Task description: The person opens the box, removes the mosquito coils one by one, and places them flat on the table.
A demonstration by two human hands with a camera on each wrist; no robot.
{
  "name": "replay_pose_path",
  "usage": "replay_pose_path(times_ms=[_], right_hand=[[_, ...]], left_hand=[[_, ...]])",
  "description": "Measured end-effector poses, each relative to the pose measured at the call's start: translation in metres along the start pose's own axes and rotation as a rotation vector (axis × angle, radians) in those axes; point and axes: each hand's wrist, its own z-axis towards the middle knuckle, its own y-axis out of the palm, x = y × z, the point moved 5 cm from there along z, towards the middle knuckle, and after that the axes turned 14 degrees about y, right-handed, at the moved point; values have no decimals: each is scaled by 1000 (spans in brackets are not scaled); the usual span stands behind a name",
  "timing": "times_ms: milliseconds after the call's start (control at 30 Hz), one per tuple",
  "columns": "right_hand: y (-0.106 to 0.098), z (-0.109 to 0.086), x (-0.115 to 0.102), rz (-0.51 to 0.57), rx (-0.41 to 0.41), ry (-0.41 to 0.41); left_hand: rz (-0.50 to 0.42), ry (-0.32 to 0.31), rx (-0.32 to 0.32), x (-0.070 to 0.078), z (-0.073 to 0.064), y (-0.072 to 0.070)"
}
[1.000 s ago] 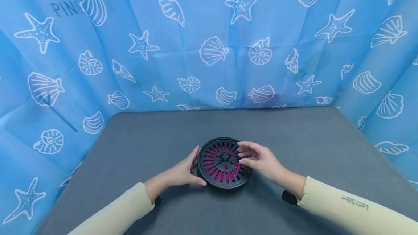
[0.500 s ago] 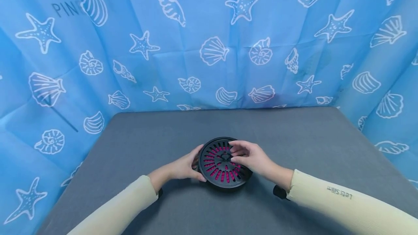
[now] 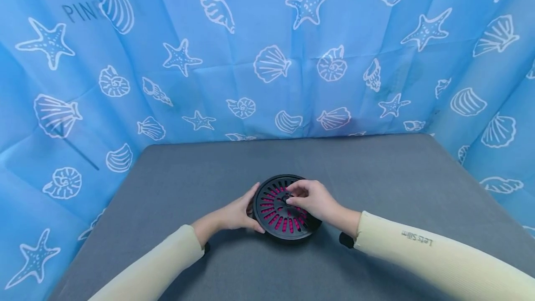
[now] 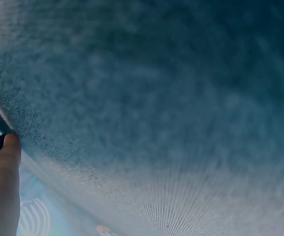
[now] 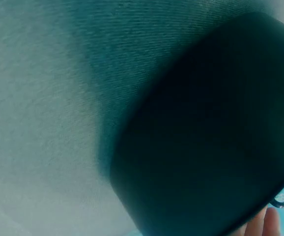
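Observation:
A round black tin (image 3: 271, 234) stands on the grey table, topped by a black lid (image 3: 273, 203) with radial slots. Bright pink shows through the slots. My left hand (image 3: 237, 212) grips the tin's left side, thumb at the front rim and fingers round the back; in the left wrist view a finger (image 4: 9, 152) lies along a dark edge. My right hand (image 3: 315, 200) reaches over the lid and pinches the small ring handle (image 5: 281, 195) at its centre between thumb and fingertips. The tin's dark side wall (image 5: 206, 128) fills much of the right wrist view.
The grey cloth-covered table (image 3: 200, 166) spreads around the tin. Behind and at both sides hangs a blue curtain (image 3: 234, 78) printed with white shells and starfish. Pale sleeves (image 3: 418, 245) cover both forearms.
My right hand has moved left across the lid, from its right edge to the central ring handle. The left hand has drawn in closer round the tin's side. The tin stays in place.

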Motion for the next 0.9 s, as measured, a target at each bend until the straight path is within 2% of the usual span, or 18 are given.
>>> replay_pose_path(times_ms=[367,633,900], right_hand=[[2,1,0,33,105,53],[4,0,-2,32,150,95],[7,-1,-2,60,174,118]], left_hand=[[-62,56,-10,1,3,4],[-102,65,5,3,4,4],[-92,56,15,1,2,3]])
